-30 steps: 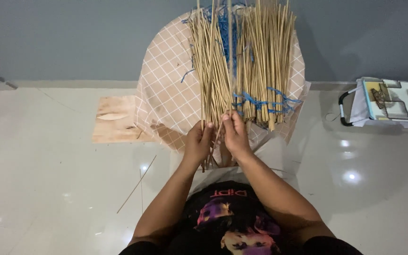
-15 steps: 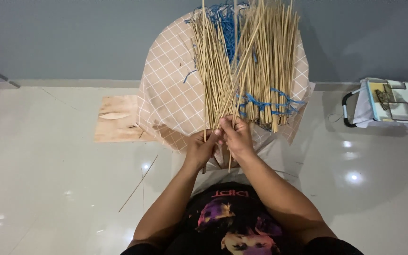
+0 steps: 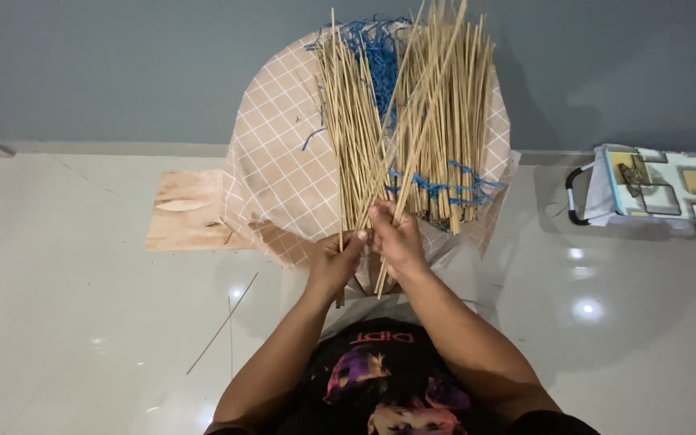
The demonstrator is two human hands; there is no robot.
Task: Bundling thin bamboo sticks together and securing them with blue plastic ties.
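Note:
A round table under a peach checked cloth [image 3: 279,173] carries a big heap of thin bamboo sticks [image 3: 445,121], some tied with blue string [image 3: 437,184]. My left hand [image 3: 333,262] grips a bunch of sticks [image 3: 348,153] at their near ends, just off the table's front edge. My right hand [image 3: 394,239] sits beside it, touching it, and pinches a few sticks [image 3: 420,121] that slant up and to the right across the heap.
A plywood board [image 3: 187,208] lies on the glossy white floor left of the table. Two loose sticks [image 3: 223,322] lie on the floor near my left arm. A patterned bag with black handles [image 3: 654,189] sits at the right, against the grey wall.
Both hands have stayed together at the table's front edge. The sticks in my right hand now tilt further to the right across the heap.

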